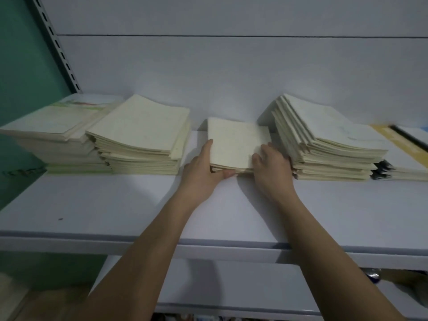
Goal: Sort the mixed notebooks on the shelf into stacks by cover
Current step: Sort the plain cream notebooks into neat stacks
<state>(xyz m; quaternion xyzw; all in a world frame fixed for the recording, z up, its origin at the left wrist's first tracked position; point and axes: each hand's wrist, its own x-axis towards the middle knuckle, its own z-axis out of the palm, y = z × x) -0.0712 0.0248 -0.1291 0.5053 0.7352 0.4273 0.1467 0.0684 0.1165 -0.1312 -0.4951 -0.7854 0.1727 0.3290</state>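
Two hands' grip (203, 167) flanking low stack (234, 144).

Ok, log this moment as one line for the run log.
stage: sorting | left hand: holds small stack left edge | right hand: holds its right edge | stack: on shelf, between taller stacks

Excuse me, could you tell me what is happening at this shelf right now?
A person is sorting notebooks on a white shelf. Both hands are on a low pile in the middle: the left hand grips its left front corner, thumb under the front edge, and the right hand rests on its right side. Taller stacks stand on either side: two pale ones on the left, one on the right, plus black-edged notebooks at the far right.
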